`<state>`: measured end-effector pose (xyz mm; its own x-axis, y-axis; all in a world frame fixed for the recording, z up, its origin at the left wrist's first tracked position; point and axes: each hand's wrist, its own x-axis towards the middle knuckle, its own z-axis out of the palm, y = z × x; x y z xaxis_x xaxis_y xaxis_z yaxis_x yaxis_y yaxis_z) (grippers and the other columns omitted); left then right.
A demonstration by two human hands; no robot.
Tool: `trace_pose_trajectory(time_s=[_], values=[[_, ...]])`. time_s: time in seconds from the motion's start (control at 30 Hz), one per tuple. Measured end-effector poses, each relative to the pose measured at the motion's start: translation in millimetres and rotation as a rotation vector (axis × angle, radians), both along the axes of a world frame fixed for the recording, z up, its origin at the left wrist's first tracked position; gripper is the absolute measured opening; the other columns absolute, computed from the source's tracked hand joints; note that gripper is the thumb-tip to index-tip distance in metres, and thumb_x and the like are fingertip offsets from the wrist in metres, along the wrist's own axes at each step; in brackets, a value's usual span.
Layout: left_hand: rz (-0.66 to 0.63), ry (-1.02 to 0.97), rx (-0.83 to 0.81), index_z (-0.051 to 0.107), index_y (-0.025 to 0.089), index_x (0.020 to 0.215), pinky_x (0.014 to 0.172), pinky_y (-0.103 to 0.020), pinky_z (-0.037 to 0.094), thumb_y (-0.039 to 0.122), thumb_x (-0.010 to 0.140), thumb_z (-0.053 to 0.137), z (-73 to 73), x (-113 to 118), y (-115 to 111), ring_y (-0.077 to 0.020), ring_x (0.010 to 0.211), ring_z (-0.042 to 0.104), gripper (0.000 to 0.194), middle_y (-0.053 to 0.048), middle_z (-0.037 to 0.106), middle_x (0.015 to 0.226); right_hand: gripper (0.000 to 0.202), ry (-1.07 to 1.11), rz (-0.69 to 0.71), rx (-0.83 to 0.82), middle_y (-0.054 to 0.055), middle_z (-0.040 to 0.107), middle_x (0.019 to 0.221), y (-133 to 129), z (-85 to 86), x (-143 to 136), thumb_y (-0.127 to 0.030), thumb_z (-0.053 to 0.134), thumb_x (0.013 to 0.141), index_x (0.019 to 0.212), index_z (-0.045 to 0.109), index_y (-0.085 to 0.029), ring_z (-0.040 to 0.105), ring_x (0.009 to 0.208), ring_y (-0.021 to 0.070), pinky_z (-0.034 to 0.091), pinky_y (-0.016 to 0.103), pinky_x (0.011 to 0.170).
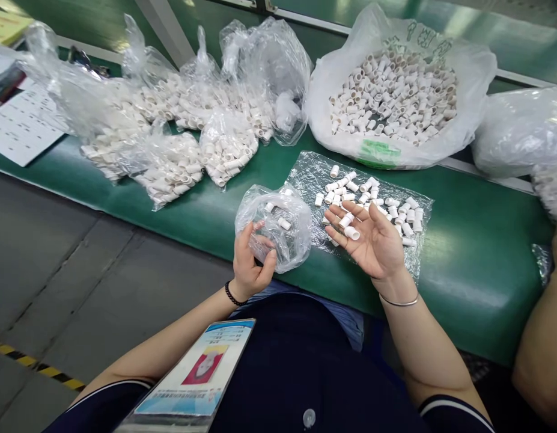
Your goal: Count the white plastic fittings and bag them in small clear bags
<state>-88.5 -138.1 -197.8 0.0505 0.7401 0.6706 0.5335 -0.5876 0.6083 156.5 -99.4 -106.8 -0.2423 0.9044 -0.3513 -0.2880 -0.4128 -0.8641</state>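
Observation:
My left hand (252, 260) is curled at the near left edge of a small clear plastic bag (297, 249), holding its mouth open. A few white pipe fittings (284, 224) lie inside this bag. Palm up, my right hand (372, 240) carries a couple of white pipe fittings (351, 233) on its outstretched fingers. Beneath and beyond that hand, loose white pipe fittings (407, 230) are scattered on a flat sheet of clear plastic (307, 171).
Filled clear bags of fittings (228, 147) crowd the left of the green table (476, 252). A large open white bag of fittings (474, 78) stands at the back. More bags (521, 129) and another person's arm (542, 337) are at right. Printed paper (21, 129) lies far left.

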Motion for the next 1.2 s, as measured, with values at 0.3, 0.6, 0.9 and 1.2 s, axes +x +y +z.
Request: trace_pose_trajectory(time_s=[0.3, 0.6, 0.9, 1.2], values=[[-0.041, -0.042, -0.254, 0.022, 0.021, 0.152, 0.103, -0.050, 0.047, 0.031, 0.092, 0.058, 17.5, 10, -12, -0.0310, 0.127, 0.052, 0.071, -0.019, 0.047, 0.140, 0.042, 0.147, -0.031, 0.000, 0.010, 0.051, 0.142, -25, 10.2, -61, -0.035, 0.051, 0.088, 0.128, 0.046, -0.024, 0.049, 0.134, 0.0240, 0.042, 0.049, 0.113], [-0.078, -0.137, -0.278, 0.022, 0.023, 0.153, 0.105, -0.049, 0.047, 0.033, 0.093, 0.056, 18.7, -1, -15, -0.0318, 0.134, 0.046, 0.069, -0.018, 0.045, 0.143, 0.036, -0.662, 0.113, 0.687, 0.007, 0.048, 0.144, -39, 1.8, -74, -0.035, 0.049, 0.095, 0.131, 0.053, -0.029, 0.043, 0.136, 0.0243, 0.039, 0.048, 0.114], [0.016, -0.053, -0.270, 0.023, 0.024, 0.151, 0.100, -0.054, 0.048, 0.043, 0.096, 0.049, 11.4, 2, -7, -0.0326, 0.128, 0.050, 0.064, -0.016, 0.051, 0.138, 0.031, -1.583, 0.198, 0.648, 0.017, 0.055, 0.119, -41, -18.5, -16, -0.027, 0.048, 0.095, 0.121, 0.063, -0.024, 0.052, 0.107, 0.0341, 0.054, 0.046, 0.074], [0.017, -0.069, -0.252, 0.023, 0.023, 0.151, 0.101, -0.052, 0.048, 0.042, 0.095, 0.050, 9.0, -1, -7, -0.0319, 0.127, 0.051, 0.064, -0.016, 0.051, 0.137, 0.022, -1.342, 0.053, 0.589, 0.014, 0.056, 0.103, -34, -33.7, -18, -0.028, 0.043, 0.095, 0.106, 0.060, -0.019, 0.053, 0.102, 0.0292, 0.048, 0.047, 0.087]])
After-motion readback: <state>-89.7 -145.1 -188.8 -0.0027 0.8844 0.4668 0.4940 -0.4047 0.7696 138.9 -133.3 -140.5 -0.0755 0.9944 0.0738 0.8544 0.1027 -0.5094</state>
